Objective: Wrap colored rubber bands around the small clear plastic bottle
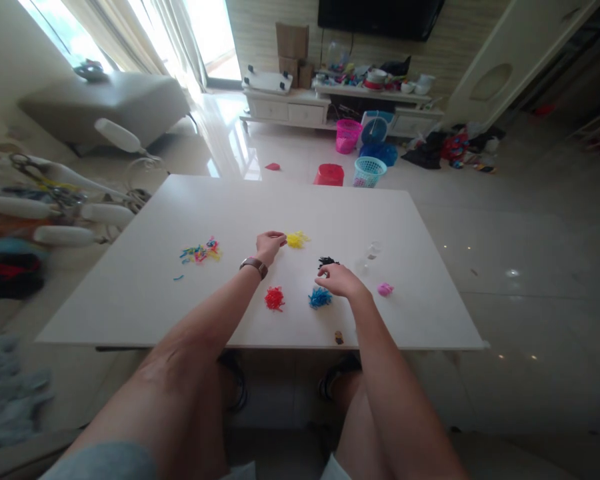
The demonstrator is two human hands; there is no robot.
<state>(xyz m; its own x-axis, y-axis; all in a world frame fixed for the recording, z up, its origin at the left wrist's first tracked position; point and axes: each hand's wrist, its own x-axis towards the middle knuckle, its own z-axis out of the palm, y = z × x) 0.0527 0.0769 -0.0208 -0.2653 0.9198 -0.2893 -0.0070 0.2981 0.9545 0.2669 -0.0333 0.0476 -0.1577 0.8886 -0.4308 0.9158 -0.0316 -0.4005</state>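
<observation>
My left hand (271, 247), a watch on its wrist, is closed in a pinch at the left edge of a pile of small yellow strips (297, 240). What its fingertips hold, if anything, is too small to make out. Over the gap between a black pile (326, 262) and a blue pile (320, 297) hovers my right hand (339, 279), its thumb and curved fingers apart, with nothing visible in them. A red pile (275, 299) lies left of the blue one. Farther left is a loose heap of mixed-colour strips (200, 252), with one blue strip (179, 277) apart from it.
On the white table (220, 207), a pink bundle (385, 289) and clear plastic items (373, 251) lie to the right. A small brown object (339, 337) is near the front edge. Beyond the table stand a red container (329, 175) and a light-blue basket (369, 171).
</observation>
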